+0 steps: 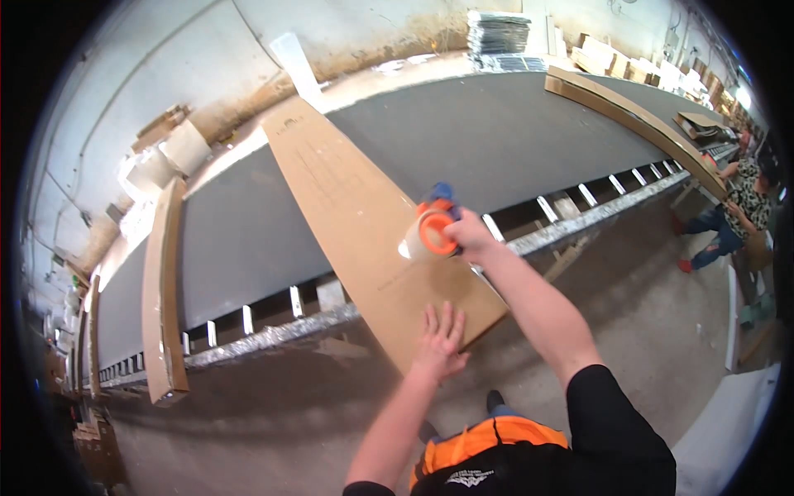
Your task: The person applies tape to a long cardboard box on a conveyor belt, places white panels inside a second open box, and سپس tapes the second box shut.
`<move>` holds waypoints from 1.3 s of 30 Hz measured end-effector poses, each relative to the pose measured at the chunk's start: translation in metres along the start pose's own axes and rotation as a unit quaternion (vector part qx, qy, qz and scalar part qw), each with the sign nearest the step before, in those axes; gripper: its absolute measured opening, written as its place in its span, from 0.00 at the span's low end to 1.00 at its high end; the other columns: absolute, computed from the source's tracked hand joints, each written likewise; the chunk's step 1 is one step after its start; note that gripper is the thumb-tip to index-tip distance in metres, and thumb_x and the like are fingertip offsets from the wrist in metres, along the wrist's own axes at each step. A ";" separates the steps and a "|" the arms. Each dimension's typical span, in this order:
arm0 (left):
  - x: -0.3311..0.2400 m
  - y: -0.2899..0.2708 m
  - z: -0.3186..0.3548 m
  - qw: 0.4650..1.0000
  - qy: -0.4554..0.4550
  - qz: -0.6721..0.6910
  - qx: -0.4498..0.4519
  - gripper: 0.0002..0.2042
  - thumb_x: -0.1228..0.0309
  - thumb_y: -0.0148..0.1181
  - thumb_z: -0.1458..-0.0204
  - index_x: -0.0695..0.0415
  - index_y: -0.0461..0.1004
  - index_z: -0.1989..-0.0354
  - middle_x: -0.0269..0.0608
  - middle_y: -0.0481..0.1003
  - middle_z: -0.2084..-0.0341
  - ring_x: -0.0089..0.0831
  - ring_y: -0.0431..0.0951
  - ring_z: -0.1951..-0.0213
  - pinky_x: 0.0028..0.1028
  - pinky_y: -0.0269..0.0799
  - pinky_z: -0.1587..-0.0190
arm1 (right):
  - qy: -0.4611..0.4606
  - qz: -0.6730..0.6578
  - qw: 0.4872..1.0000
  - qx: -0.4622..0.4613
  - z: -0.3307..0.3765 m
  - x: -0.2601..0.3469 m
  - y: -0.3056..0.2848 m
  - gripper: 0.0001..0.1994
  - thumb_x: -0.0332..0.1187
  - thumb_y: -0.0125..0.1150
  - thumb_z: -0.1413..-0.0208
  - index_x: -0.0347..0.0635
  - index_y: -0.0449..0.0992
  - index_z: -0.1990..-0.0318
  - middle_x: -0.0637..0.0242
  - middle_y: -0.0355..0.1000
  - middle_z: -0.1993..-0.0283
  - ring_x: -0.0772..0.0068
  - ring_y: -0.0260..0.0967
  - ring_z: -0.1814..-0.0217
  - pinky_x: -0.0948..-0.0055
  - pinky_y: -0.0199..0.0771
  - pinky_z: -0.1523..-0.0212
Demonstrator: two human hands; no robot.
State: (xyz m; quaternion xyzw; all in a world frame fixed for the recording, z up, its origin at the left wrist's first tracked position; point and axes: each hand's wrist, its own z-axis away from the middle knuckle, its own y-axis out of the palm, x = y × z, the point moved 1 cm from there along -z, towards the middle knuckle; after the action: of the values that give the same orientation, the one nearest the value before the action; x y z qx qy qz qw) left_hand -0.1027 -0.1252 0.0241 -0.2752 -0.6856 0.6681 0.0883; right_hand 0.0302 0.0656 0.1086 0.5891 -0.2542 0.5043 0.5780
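A long flat cardboard box lies crosswise on the dark conveyor belt, its near end jutting over the belt's edge toward me. My left hand rests flat on that near end, fingers spread. In my right hand is an orange and blue tape gun, gripped by its handle above the box's right edge. A roll of tape sits in it, and a shiny bit of tape shows at its left side. Whether the tape touches the cardboard I cannot tell.
Another long box lies across the belt at left; a third box lies at right, where a co-worker stands. A metal rail edges the belt. Stacked flat packs stand by the wall.
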 end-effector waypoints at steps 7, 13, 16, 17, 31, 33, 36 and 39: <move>0.006 -0.004 0.004 0.998 -0.007 -0.022 -0.061 0.48 0.52 0.75 0.69 0.55 0.65 0.34 0.52 0.61 0.32 0.63 0.59 0.33 0.50 0.52 0.29 | -0.160 0.442 0.875 -0.114 0.122 0.064 -0.027 0.29 0.30 0.55 0.56 0.43 0.74 0.40 0.57 0.73 0.50 0.63 0.75 0.48 0.68 0.75 0.47; 0.006 -0.001 0.006 0.994 -0.006 -0.031 -0.108 0.50 0.52 0.77 0.75 0.61 0.68 0.37 0.50 0.66 0.35 0.53 0.66 0.35 0.44 0.58 0.30 | 0.056 0.823 0.562 0.060 0.154 0.011 0.010 0.25 0.44 0.63 0.62 0.39 0.79 0.55 0.49 0.75 0.59 0.48 0.77 0.55 0.58 0.79 0.53; 0.015 -0.005 0.019 0.998 -0.031 -0.001 -0.060 0.48 0.55 0.75 0.68 0.62 0.64 0.34 0.50 0.63 0.34 0.56 0.60 0.32 0.45 0.53 0.29 | 0.056 0.809 0.582 0.058 0.222 -0.016 -0.003 0.28 0.46 0.64 0.64 0.39 0.78 0.53 0.47 0.70 0.53 0.46 0.77 0.56 0.55 0.79 0.54; 0.015 -0.006 0.021 0.998 -0.032 -0.003 -0.057 0.48 0.55 0.75 0.68 0.62 0.64 0.34 0.50 0.63 0.34 0.56 0.60 0.32 0.45 0.53 0.29 | 0.107 0.801 0.585 0.074 0.238 -0.030 -0.011 0.29 0.46 0.64 0.64 0.43 0.78 0.51 0.45 0.69 0.51 0.46 0.77 0.56 0.53 0.79 0.54; 0.029 -0.038 0.054 0.992 -0.016 -0.106 0.068 0.51 0.53 0.72 0.60 0.57 0.51 0.28 0.55 0.50 0.28 0.58 0.48 0.28 0.46 0.45 0.26 | 0.019 0.897 0.437 0.071 0.232 -0.077 0.024 0.23 0.38 0.66 0.61 0.35 0.81 0.56 0.47 0.73 0.57 0.50 0.72 0.55 0.64 0.78 0.59; 0.039 -0.049 0.078 0.991 -0.016 -0.110 0.078 0.51 0.52 0.71 0.60 0.56 0.50 0.27 0.57 0.50 0.28 0.59 0.48 0.28 0.47 0.45 0.26 | 0.002 0.917 0.388 0.097 0.234 -0.128 -0.003 0.22 0.39 0.67 0.60 0.38 0.83 0.56 0.50 0.75 0.57 0.51 0.72 0.53 0.64 0.78 0.57; 0.072 -0.048 0.117 0.993 -0.014 -0.097 0.071 0.53 0.51 0.71 0.60 0.57 0.47 0.27 0.59 0.50 0.29 0.59 0.49 0.28 0.46 0.46 0.27 | 0.125 0.867 0.449 0.177 0.249 -0.142 0.000 0.19 0.40 0.66 0.58 0.49 0.84 0.55 0.61 0.79 0.56 0.55 0.72 0.47 0.64 0.77 0.50; 0.095 -0.042 0.130 0.999 -0.005 -0.033 0.035 0.58 0.50 0.72 0.62 0.61 0.43 0.27 0.61 0.50 0.29 0.56 0.51 0.29 0.43 0.53 0.29 | 0.154 0.794 0.564 0.169 0.264 -0.109 0.040 0.19 0.41 0.62 0.55 0.51 0.84 0.54 0.57 0.79 0.55 0.56 0.77 0.50 0.56 0.79 0.49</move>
State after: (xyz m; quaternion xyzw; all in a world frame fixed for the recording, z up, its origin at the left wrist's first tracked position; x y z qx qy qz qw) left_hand -0.2565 -0.1895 0.0294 -0.2457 -0.6710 0.6899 0.1160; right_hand 0.0352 -0.2209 0.0753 0.1506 -0.4369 0.8765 -0.1346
